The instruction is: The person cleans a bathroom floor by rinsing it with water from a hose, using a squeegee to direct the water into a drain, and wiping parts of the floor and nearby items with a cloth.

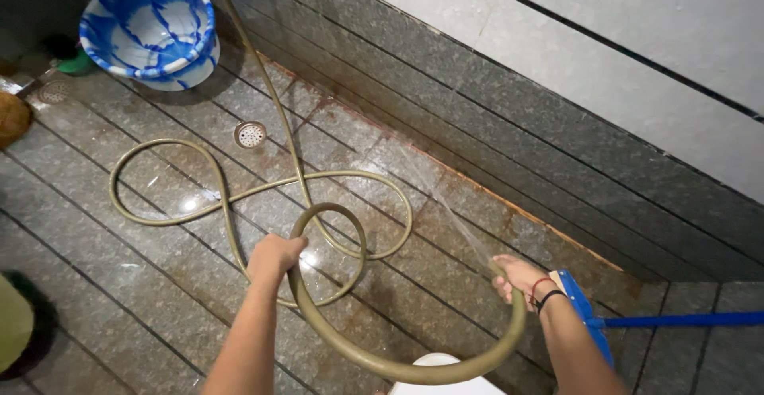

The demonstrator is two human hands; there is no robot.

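Observation:
An olive-green hose lies in loops across the wet tiled floor and runs up past a blue and white basin. My left hand grips a raised loop of the hose near the middle of the view. My right hand holds the hose's end at the right, wearing dark and red wristbands. A thin stream of water sprays from that end toward the foot of the tiled wall.
The blue and white basin stands at the far left, near a round floor drain. A blue-handled floor wiper lies by my right wrist. A white object shows at the bottom edge. The dark tiled wall rises at right.

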